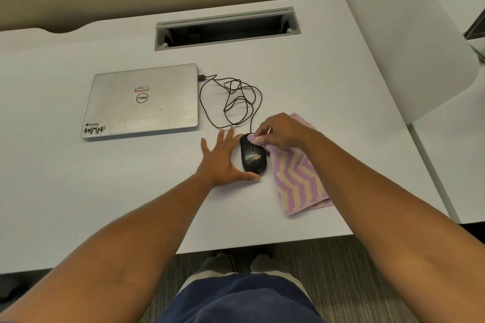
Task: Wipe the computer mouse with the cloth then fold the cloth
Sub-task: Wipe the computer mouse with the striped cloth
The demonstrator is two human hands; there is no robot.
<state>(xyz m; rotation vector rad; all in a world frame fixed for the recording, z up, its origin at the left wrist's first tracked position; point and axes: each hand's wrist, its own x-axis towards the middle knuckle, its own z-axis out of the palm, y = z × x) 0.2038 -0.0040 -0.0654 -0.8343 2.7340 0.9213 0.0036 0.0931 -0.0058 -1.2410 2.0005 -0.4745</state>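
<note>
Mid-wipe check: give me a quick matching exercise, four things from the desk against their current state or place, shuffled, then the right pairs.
Things:
1. laptop
2. cloth
3. left hand
4. mouse

States:
A. pinched at one corner by the right hand
B. closed, far left
C. black, between both hands
D. fingers spread flat on the desk

Pairs: 1-B, 2-A, 3-D, 4-C

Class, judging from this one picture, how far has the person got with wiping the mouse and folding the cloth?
Done: nothing is finished. In hand: the right hand pinches a corner of the cloth against the front of the mouse, while the left hand braces the mouse's side, fingers straight. A pale smear remains on the mouse. Left: finish wiping, then fold the cloth.
</note>
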